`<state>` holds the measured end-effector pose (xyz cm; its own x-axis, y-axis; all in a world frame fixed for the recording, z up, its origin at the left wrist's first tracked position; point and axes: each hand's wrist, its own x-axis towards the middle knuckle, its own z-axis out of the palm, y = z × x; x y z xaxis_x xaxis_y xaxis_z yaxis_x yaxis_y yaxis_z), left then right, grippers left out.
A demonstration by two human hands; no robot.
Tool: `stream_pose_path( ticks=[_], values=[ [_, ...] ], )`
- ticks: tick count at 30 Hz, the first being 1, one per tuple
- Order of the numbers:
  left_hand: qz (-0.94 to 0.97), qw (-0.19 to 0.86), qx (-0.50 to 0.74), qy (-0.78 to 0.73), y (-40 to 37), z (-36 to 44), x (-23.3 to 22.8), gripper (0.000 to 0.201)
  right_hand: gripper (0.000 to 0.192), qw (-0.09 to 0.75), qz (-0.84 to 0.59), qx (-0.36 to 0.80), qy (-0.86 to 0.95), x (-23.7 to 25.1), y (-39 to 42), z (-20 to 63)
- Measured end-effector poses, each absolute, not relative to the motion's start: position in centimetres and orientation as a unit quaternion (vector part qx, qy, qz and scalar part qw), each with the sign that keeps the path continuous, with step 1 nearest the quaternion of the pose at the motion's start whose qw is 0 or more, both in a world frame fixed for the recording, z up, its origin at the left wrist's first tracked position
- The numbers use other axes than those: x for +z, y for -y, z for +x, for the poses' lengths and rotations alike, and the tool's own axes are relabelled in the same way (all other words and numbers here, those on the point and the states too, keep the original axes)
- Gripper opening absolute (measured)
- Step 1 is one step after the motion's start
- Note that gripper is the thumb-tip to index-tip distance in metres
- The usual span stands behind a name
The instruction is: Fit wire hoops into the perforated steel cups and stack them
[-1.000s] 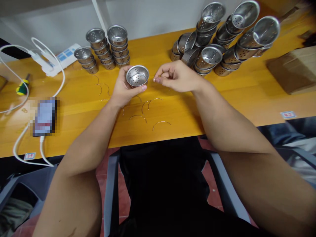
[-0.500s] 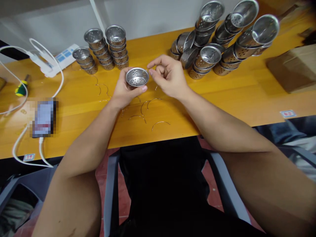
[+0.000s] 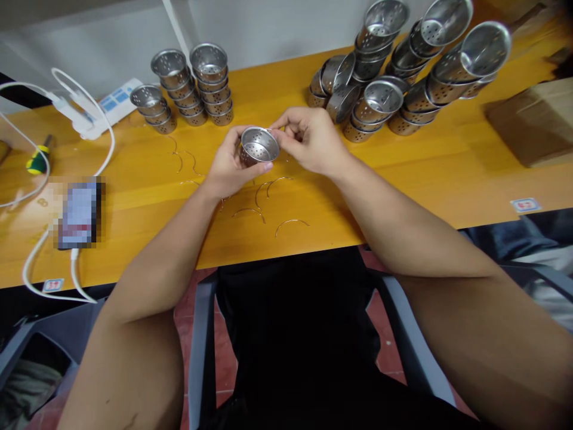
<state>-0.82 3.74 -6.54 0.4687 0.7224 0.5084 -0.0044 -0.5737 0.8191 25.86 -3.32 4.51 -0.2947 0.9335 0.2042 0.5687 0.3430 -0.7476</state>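
Observation:
My left hand point(image 3: 226, 164) is closed around a small perforated metal cup point(image 3: 259, 145), its open mouth tilted up toward me and the thumb along the near side. At the cup's right rim, my right hand point(image 3: 308, 137) is pinched, thumb and index finger touching the edge. A thin curved wire appears to be in that pinch; the fingers hide most of it. On the table below and left of the hands lie several loose curved wires point(image 3: 292, 221).
Stacks of perforated cups point(image 3: 210, 77) stand at the back left, with more cup stacks point(image 3: 380, 101) at the back right. A power strip point(image 3: 119, 104), a screwdriver point(image 3: 40, 156) and a phone point(image 3: 80, 214) with white cables are on the left. A cardboard box point(image 3: 532, 122) lies far right.
The cup in my left hand has moved right and slightly toward me, tilting a little. My right fingers have closed in on its rim, the index finger less stretched out.

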Motion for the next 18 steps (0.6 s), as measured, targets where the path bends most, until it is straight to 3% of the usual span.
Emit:
stream_pose_path(
  ticks=[9,15,18],
  values=[
    [0.758,0.401,0.455,-0.238,-3.2,-0.8,-6.5,0.105,0.056,0.310,-0.506,0.245,0.766,4.3,3.1,25.8],
    [0.756,0.402,0.457,-0.243,-3.0,-0.6,-6.5,0.110,0.053,0.428,-0.414,0.264,0.759,1.6,1.3,25.6],
    [0.758,0.402,0.452,-0.241,-3.0,-0.6,-6.4,0.113,0.047,0.446,-0.388,0.270,0.760,1.2,1.1,25.6]
  ],
)
